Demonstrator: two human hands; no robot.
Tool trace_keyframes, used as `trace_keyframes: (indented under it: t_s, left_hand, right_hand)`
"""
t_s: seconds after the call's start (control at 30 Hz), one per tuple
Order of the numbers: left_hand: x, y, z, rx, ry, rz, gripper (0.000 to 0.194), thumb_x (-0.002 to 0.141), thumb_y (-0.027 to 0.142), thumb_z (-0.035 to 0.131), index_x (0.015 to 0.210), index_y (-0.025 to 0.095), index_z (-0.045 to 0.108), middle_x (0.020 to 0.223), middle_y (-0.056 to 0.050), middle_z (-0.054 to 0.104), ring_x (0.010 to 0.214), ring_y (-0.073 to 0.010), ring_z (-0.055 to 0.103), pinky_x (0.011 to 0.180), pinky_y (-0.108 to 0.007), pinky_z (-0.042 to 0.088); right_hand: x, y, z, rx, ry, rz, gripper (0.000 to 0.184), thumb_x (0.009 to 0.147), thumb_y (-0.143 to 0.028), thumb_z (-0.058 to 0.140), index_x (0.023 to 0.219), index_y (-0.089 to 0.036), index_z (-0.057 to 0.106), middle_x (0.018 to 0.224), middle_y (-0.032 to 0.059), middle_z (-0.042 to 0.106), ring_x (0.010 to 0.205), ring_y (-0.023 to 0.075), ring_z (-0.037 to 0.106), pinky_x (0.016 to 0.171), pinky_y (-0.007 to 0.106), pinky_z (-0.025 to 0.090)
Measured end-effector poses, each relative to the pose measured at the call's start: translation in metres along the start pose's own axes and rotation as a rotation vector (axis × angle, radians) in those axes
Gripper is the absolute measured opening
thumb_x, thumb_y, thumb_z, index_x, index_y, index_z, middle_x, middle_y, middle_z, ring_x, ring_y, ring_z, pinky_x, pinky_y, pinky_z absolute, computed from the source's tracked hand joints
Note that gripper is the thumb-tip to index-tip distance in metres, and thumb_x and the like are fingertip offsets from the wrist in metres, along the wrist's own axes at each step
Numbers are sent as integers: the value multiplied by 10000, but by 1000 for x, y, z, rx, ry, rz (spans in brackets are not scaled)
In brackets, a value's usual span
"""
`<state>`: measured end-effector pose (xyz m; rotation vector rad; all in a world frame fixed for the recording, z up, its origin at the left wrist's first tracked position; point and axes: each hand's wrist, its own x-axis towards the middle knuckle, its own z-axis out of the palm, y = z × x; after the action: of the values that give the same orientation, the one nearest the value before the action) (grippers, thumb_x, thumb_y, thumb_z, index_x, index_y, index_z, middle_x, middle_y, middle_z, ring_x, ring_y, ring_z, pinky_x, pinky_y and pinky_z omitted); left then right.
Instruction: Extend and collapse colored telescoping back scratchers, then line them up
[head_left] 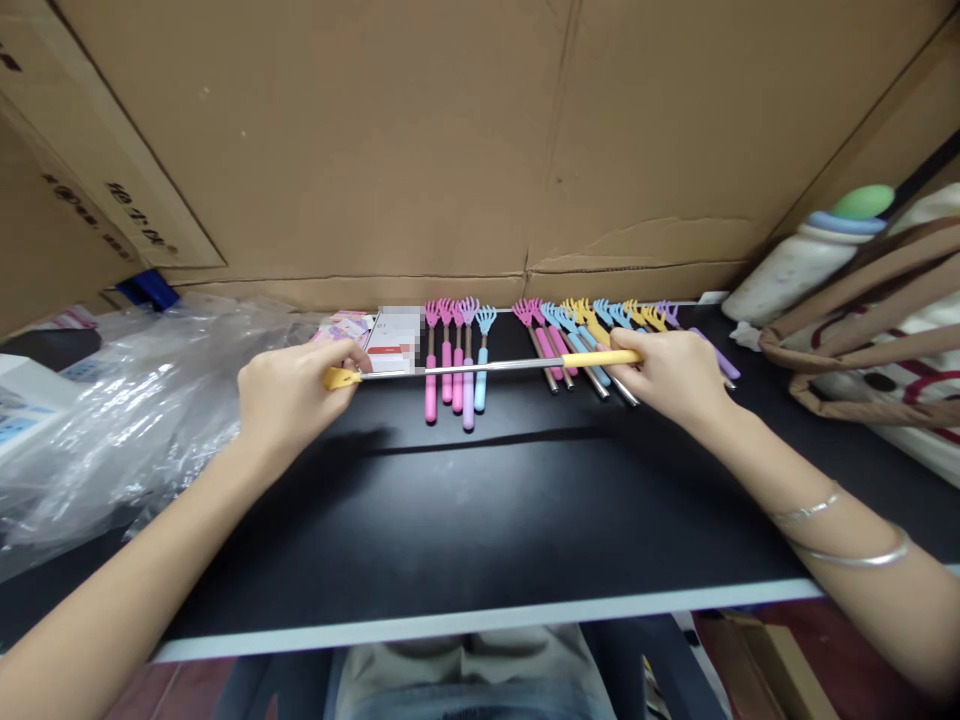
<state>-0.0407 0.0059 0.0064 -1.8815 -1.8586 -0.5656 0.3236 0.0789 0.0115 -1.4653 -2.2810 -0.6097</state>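
Stretched level between my hands is a yellow telescopic back scratcher [495, 366], its metal rod drawn out long above the black table. My left hand [296, 390] is closed on its yellow claw end. My right hand [671, 372] grips the yellow handle. Beyond the rod, a group of pink, purple and blue back scratchers [458, 360] lies with claws toward the cardboard. Farther right, partly behind my right hand, more back scratchers [577, 340] in pink, blue, yellow and purple lie side by side at a slant.
Clear plastic bags [187, 400] are heaped on the left beside a white box [34, 400]. Printed cards [394, 335] lie at the back. A bottle [806, 260] with a green top and a bag with brown straps [847, 330] stand right. A cardboard wall [375, 140] closes the back.
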Motion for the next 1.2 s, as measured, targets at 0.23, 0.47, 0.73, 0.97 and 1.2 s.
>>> trace_keyframes:
  t_s: [0.23, 0.47, 0.73, 0.97, 1.2]
  left_hand:
    - [-3, 5, -2, -16, 85, 0, 175, 726, 215, 507, 805, 257, 657, 744, 15, 700, 677, -177, 626, 512, -250, 286]
    - [-16, 40, 0, -144, 28, 184, 149, 697, 174, 520, 728, 271, 629, 729, 76, 693, 652, -120, 627, 499, -220, 315]
    - [-19, 46, -3, -149, 27, 231, 113, 719, 191, 516, 728, 258, 607, 747, 65, 686, 657, -114, 623, 496, -218, 317]
    - [-21, 46, -1, -158, 38, 330, 130, 748, 207, 524, 810, 272, 618, 766, 65, 665, 699, -113, 620, 505, -221, 331]
    - [-23, 53, -2, -123, 57, 463, 137, 848, 304, 494, 877, 264, 621, 745, 45, 641, 672, -114, 595, 504, -240, 324]
  right_hand:
    - [-2, -9, -1, 133, 77, -14, 346, 829, -391, 406, 542, -202, 439, 431, -21, 416, 419, 114, 398, 478, 229, 223]
    - [-17, -44, 3, 173, 61, -292, 138, 781, -256, 467, 669, -203, 527, 505, -28, 554, 458, 113, 487, 487, 215, 253]
    - [-17, -44, -2, 59, 163, -344, 166, 807, -284, 482, 681, -201, 551, 507, -32, 575, 455, 103, 498, 475, 228, 217]
    - [-16, -44, -3, 2, 114, -365, 298, 870, -431, 458, 712, -201, 563, 536, -26, 595, 471, 100, 506, 465, 239, 174]
    - [-16, -52, -4, 41, 86, -475, 381, 930, -451, 358, 741, -195, 566, 556, -23, 601, 498, 95, 527, 488, 250, 184]
